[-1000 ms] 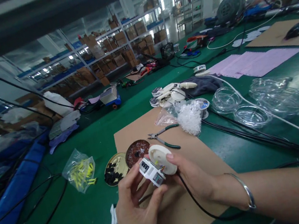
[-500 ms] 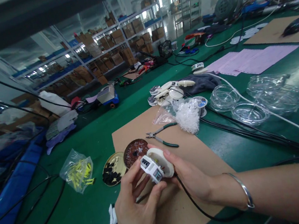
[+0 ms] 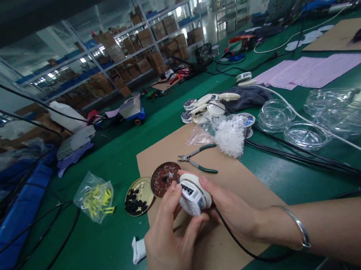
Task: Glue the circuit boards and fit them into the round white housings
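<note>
In front of me my left hand [image 3: 170,237] grips a small white plastic module [image 3: 190,191] with a row of black slots, fingers on its upper edge and thumb beneath. My right hand [image 3: 237,211] is closed around a round white housing [image 3: 205,192] behind it. The two parts sit against each other; whether they are locked together I cannot tell. A black cable [image 3: 234,241] runs down from the housing, below my right hand. Just beyond my fingers lie a brown round tin [image 3: 162,189] of small clear bits and a gold tin [image 3: 148,188] with black pieces.
Under my hands lies a cardboard sheet [image 3: 247,197] with green-handled cutters [image 3: 203,168]. Bags of white pieces [image 3: 230,138] and yellow sleeves [image 3: 96,198] flank it. Coiled clear tubing [image 3: 306,136], black cables and pink sheets [image 3: 315,69] are to the right. A blue bin [image 3: 36,211] stands left.
The module has come against the round housing, closing the gap between them, and has turned slightly. The whole view has shifted a little.
</note>
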`<action>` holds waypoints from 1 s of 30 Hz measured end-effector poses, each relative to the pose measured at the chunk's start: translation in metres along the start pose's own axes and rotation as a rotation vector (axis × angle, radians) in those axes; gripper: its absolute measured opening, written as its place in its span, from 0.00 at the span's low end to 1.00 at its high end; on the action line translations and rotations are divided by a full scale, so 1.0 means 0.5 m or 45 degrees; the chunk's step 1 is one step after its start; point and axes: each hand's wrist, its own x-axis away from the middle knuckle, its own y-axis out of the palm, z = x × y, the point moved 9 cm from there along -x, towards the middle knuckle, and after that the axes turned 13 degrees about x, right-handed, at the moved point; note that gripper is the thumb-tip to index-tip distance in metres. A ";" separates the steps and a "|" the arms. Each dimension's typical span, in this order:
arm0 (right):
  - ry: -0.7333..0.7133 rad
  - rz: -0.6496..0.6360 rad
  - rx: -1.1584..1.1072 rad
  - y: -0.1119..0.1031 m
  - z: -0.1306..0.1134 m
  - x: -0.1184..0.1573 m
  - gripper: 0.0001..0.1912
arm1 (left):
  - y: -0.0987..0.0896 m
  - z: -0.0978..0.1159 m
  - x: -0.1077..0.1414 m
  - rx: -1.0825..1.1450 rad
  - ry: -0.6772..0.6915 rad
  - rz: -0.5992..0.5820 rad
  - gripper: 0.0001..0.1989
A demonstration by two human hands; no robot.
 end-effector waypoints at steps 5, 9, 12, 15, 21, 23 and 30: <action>0.013 -0.012 -0.060 0.004 0.007 -0.002 0.22 | 0.001 0.012 -0.003 -0.015 0.061 -0.015 0.30; -0.028 -0.022 -0.109 0.006 0.005 -0.006 0.23 | 0.000 0.027 -0.005 -0.090 0.116 -0.013 0.30; 0.016 -0.002 -0.084 0.003 0.010 -0.005 0.23 | 0.000 0.026 -0.006 -0.084 0.068 -0.034 0.30; 0.049 0.004 -0.062 0.001 0.015 -0.002 0.23 | -0.004 0.029 -0.006 -0.079 0.069 -0.030 0.29; 0.116 0.031 -0.054 -0.002 0.028 -0.002 0.25 | 0.002 0.026 -0.009 -0.095 0.063 -0.057 0.29; 0.125 0.051 -0.004 -0.006 0.028 -0.001 0.26 | 0.003 0.025 -0.008 -0.098 0.050 -0.050 0.29; -0.009 -0.148 0.296 0.016 -0.017 0.008 0.36 | -0.007 0.043 -0.005 0.067 0.121 -0.045 0.26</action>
